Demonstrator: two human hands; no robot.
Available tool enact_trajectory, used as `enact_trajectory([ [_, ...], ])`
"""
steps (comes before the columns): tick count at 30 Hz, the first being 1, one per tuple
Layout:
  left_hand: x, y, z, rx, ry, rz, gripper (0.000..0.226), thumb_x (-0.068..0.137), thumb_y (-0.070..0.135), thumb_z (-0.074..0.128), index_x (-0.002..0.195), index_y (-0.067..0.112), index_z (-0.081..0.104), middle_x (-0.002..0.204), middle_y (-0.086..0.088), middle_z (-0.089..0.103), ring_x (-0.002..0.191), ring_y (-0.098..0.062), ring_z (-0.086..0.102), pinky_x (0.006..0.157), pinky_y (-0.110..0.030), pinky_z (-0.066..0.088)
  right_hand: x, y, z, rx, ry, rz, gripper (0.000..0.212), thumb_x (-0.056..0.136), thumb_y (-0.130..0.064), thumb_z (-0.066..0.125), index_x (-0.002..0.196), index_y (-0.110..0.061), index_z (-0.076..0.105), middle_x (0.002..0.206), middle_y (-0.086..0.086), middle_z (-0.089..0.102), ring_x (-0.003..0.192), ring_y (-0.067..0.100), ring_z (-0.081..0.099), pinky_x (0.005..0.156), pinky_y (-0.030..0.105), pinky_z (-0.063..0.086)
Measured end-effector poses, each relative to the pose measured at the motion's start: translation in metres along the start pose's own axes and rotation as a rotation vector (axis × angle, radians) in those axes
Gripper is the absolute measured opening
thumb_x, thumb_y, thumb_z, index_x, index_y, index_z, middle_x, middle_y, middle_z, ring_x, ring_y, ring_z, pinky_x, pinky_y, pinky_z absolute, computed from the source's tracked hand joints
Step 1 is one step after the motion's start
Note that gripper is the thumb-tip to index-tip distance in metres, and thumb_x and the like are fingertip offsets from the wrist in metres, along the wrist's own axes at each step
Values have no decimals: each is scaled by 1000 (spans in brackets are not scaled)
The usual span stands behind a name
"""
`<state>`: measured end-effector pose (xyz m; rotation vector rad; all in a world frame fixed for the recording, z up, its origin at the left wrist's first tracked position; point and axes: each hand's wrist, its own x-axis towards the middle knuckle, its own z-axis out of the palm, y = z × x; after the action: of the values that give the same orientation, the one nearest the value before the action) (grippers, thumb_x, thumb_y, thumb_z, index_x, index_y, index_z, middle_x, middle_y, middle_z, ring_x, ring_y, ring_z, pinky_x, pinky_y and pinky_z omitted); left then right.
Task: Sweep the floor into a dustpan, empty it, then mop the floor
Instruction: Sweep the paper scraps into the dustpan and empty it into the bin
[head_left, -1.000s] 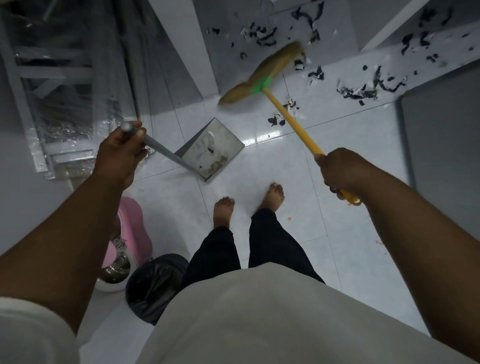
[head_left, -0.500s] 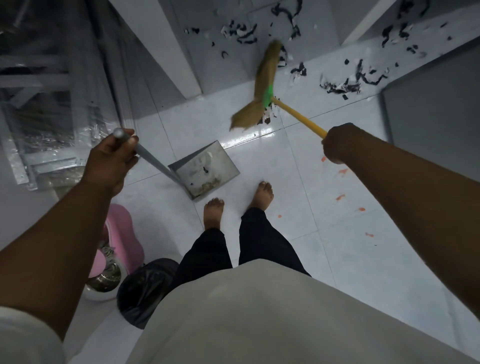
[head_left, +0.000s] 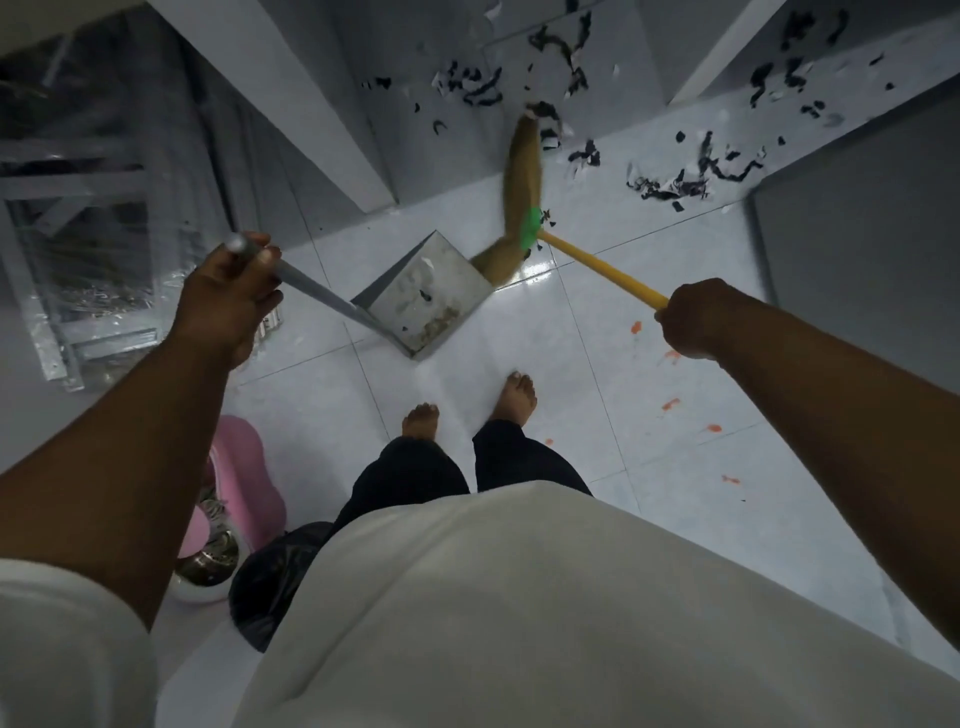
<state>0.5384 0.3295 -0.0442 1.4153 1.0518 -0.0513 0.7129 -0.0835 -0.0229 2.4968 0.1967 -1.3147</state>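
**Floor** (head_left: 582, 374): glossy pale square tiles, thin grout lines.
**Metal frame** (head_left: 78, 208): wrapped in clear plastic, left of the left grip.
**Black-bagged bin** (head_left: 270, 582): behind the left grip; contents not visible.
**Dustpan** (head_left: 431, 296): boxy grey sheet metal on the floor, right of the left grip (head_left: 228, 301), whose fingers curl round its tubular handle. Holds crumbs and a dark scrap.
**Broom** (head_left: 522, 176): blurred straw head, green collar, yellow stick clenched in the right grip (head_left: 696, 322). Head ahead-left, reaching the pan's mouth.
**Black scraps** (head_left: 670, 182): strewn beyond the broom.
**Orange flecks** (head_left: 670, 404): around the right grip.
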Motion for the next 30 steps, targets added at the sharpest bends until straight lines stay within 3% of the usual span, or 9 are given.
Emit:
enact_trajectory([
  [3,10,8,18,-12,10,7,16,101,14,57,103,29,63,122,-3,61,130,-27,57,110,-43,45,9,17,-3,13,-22,79,33,99,-22,49,125,-5,58,106,12,62,74,24,57,55,28,43],
  [5,17,14,30,-20,8,16,14,100,16,60,103,29,64,120,-2,62,129,-26,57,110,-43,45,7,29,-8,89,-21,108,29,100,-24,45,120,-7,58,92,9,60,59,22,56,43,27,39],
  [7,26,20,41,-23,2,30,14,99,17,61,104,29,64,116,-1,63,126,-24,58,110,-43,45,7,40,-12,230,-1,146,19,102,-28,43,102,-13,55,75,10,56,50,25,57,36,23,38],
  [11,49,32,61,-31,14,47,22,98,16,62,120,21,63,119,-1,63,125,-23,58,109,-42,46,11,42,-32,587,-11,183,45,99,-43,46,86,-2,57,67,17,60,48,26,54,39,23,41],
  [14,68,44,71,-21,2,56,24,97,17,64,121,20,65,116,3,65,123,-20,59,108,-41,47,16,17,-62,797,-42,115,45,98,-44,48,92,-1,59,70,17,57,50,24,47,46,27,40],
  [19,100,63,79,22,-59,79,18,97,19,64,108,33,68,117,4,67,127,-24,57,109,-44,46,41,-50,-127,1018,-143,-18,38,100,-42,46,80,-11,55,62,7,48,47,18,40,45,24,35],
  [24,134,73,92,79,-123,95,22,97,18,63,115,31,66,126,0,65,126,-23,58,109,-46,46,93,-122,-174,1087,-190,-89,28,104,-30,41,84,-10,47,65,6,44,49,14,38,47,26,33],
  [30,166,86,113,139,-162,116,24,96,20,65,119,29,66,126,1,67,124,-19,60,109,-43,47,161,-164,-186,1060,-319,-42,40,104,-32,41,68,-14,39,63,3,40,50,11,34,48,20,30],
])
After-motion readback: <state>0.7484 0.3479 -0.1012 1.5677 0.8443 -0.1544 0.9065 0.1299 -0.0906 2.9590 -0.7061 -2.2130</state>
